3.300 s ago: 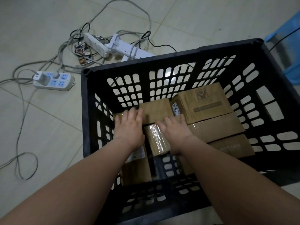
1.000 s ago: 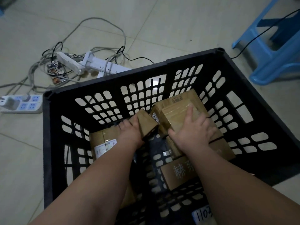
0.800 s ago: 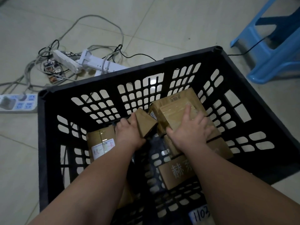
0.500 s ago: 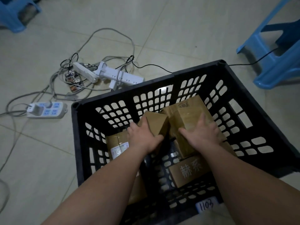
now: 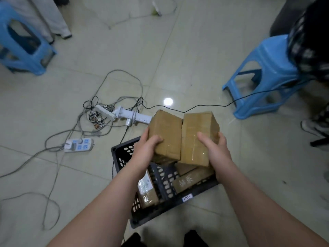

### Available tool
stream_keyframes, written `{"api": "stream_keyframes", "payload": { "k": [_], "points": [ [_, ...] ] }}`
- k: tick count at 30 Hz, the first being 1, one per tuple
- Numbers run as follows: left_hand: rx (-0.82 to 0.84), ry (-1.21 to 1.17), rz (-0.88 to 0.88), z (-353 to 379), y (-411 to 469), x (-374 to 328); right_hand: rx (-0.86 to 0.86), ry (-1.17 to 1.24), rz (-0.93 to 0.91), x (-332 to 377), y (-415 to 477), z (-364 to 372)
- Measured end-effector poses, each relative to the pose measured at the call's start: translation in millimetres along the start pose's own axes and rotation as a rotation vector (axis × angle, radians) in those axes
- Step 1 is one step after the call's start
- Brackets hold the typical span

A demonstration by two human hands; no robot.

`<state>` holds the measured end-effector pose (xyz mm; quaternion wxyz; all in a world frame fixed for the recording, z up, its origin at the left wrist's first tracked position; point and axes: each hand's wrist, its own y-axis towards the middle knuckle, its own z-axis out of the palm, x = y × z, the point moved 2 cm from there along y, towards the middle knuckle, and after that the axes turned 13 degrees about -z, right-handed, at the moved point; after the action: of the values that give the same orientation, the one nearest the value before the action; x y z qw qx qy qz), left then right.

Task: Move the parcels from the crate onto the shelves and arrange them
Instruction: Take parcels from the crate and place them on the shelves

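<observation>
Left parcel (image 5: pixel 165 134) and right parcel (image 5: pixel 197 138) now clear of the crate (image 5: pixel 122 152), held touching above it; 0.5 s ago both were down inside. Left hand (image 5: pixel 146 148) and right hand (image 5: pixel 215 148) each have fingers (image 5: pixel 156 139) wrapped round one. Remaining parcels (image 5: pixel 188 180) still in crate. Shelves not in view. Carry is next, I'd say.
</observation>
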<state>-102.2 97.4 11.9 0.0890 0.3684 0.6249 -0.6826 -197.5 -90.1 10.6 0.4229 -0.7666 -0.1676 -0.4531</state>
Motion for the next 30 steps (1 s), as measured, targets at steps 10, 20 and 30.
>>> {"api": "stream_keyframes", "payload": {
  "k": [10,20,30],
  "points": [
    [0.224,-0.228,0.208,38.5,-208.8,-144.2,0.152,0.527,-0.104,179.7,-120.9,-106.7],
    [0.337,-0.176,0.370,102.3,-316.6,-180.4,0.128,0.888,-0.239,209.8,-210.0,-215.7],
    [0.598,0.108,0.464,169.5,-378.3,-193.1,-0.202,1.001,-0.365,191.5,-300.4,-286.6]
  ]
}}
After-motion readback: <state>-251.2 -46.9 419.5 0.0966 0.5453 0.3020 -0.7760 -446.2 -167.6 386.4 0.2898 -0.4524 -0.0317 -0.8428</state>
